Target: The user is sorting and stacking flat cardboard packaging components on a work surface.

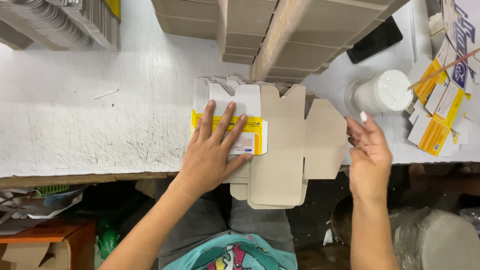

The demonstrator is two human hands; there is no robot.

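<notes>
My left hand (212, 150) covered part of the folded carton (232, 131), hiding its print. The cardboard stacks (280, 35) and grey bundles (65, 22) ran off the top edge. The printed cartons (442, 100) were cut off at right.

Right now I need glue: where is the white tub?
In the head view the white tub stands on the white table, at the right, just beyond the right hand and beside the yellow-and-white cartons.

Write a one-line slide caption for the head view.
Left hand flat on a folded yellow-and-white carton beside an unfolded brown blank; right hand near a white tub.
</notes>
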